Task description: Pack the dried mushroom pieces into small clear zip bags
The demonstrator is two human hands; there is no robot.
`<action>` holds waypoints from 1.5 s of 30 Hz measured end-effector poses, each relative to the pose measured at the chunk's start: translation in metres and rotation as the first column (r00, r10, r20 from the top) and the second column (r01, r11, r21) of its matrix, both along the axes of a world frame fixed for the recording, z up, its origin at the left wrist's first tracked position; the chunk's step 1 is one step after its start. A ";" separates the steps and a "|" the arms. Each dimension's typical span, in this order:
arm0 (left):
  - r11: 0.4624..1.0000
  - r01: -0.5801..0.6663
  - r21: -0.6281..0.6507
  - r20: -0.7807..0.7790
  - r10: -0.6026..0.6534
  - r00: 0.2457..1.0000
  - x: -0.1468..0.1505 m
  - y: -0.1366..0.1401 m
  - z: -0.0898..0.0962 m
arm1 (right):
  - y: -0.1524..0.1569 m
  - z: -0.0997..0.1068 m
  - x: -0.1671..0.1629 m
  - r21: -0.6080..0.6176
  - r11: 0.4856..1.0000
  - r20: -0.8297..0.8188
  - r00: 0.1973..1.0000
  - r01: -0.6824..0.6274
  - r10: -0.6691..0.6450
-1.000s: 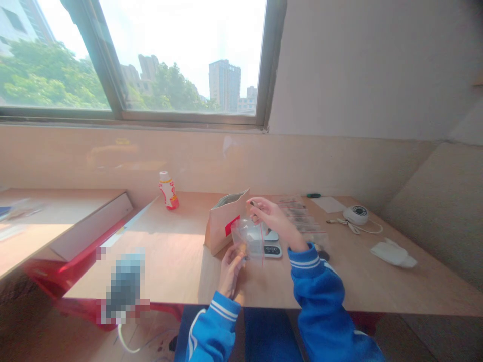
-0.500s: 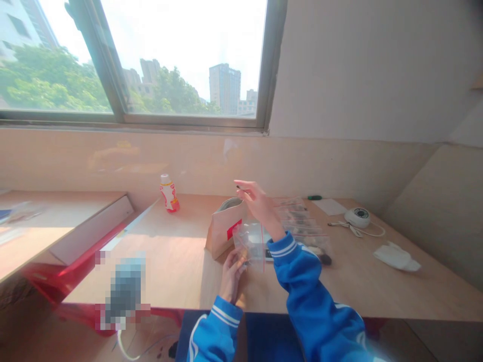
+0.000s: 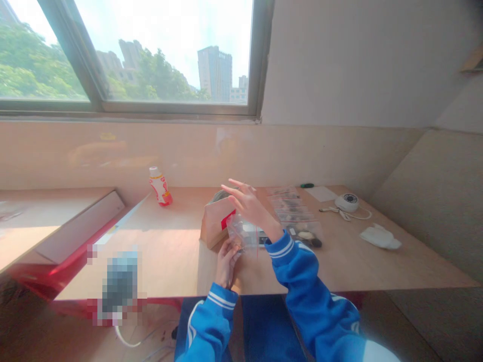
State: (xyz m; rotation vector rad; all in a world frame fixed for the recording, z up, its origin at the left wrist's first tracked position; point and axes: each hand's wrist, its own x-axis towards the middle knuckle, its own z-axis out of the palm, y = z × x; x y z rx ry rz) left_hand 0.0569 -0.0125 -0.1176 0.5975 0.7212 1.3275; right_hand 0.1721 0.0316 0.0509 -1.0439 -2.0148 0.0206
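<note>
Low over the table, my left hand [image 3: 225,259] pinches the lower left part of a clear zip bag [image 3: 247,231]. What lies inside that bag is too small to make out. My right hand [image 3: 251,203] is above it, fingers spread and pointing left, with nothing visible in them. A brown paper bag [image 3: 216,218] with a red label stands beside the clear bag, its open top just left of and partly behind my right hand. Behind the clear bag, a flat device [image 3: 262,240] with a dark panel is partly covered.
Several flat zip bags [image 3: 289,207] lie in a row right of my hands, one holding dark and pale pieces. A drink bottle [image 3: 161,188] stands back left. Farther right are a white round device [image 3: 346,202] with a cable, white crumpled plastic [image 3: 380,236] and a green-handled tool [image 3: 307,185].
The small dark thing between my right fingers no longer shows, and those fingers have spread. My left hand still grips the clear bag. The whole view has shifted slightly.
</note>
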 end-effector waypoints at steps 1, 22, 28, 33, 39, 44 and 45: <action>1.000 0.005 0.004 -0.007 -0.005 1.000 0.000 0.000 0.000 | -0.006 0.005 0.010 -0.007 1.000 -0.042 0.999 0.003 -0.004; 1.000 -0.013 0.006 0.029 0.013 0.999 -0.003 0.002 -0.006 | -0.130 -0.124 0.127 -0.872 0.285 0.279 0.882 0.398 -0.379; 1.000 -0.009 0.001 0.046 0.008 0.999 -0.002 0.002 -0.005 | -0.080 -0.043 0.092 -0.516 0.847 0.020 0.990 0.130 -0.139; 1.000 -0.015 -0.020 0.075 0.016 0.997 -0.001 0.001 -0.006 | -0.029 0.030 0.024 0.046 0.998 -0.355 0.934 -0.034 0.048; 1.000 0.000 -0.022 0.091 0.002 0.996 -0.001 0.000 -0.005 | 0.014 0.024 -0.017 0.049 0.997 -0.361 0.930 -0.054 0.068; 1.000 0.008 0.002 0.076 -0.008 0.997 -0.001 -0.001 -0.004 | 0.004 0.005 -0.012 -0.006 0.999 -0.262 0.964 -0.052 0.049; 1.000 0.005 0.009 0.068 -0.006 0.998 -0.001 -0.001 -0.004 | -0.002 0.002 -0.007 0.007 0.999 -0.288 0.957 -0.038 0.038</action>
